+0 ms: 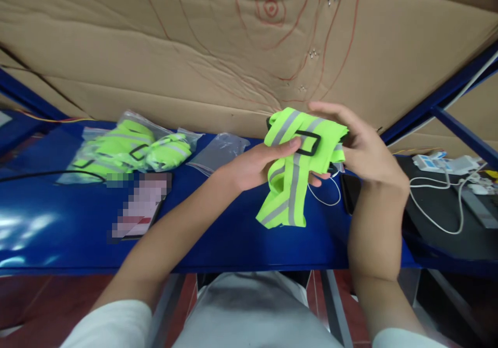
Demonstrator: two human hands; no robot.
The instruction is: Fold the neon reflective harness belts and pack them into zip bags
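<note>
A neon yellow-green reflective strap [286, 182] with grey stripes is bunched in folds above the blue table. Its lower end hangs down in a loop, and a black rectangular buckle [319, 144] lies on the folded part. My left hand [257, 165] grips the strap from the left, thumb on top by the buckle and fingers underneath. At the folds' right edge is my right hand [368, 148], its fingers curled around the far side and partly hidden behind the strap.
Clear plastic bags of similar straps [124, 145] lie on the blue table [218, 239] at the left. A flat clear bag [220, 152] and a phone [142, 205] are nearer. Dark device [351, 192], white cables and a power strip [447, 164] sit right. Cardboard [194, 42] stands behind.
</note>
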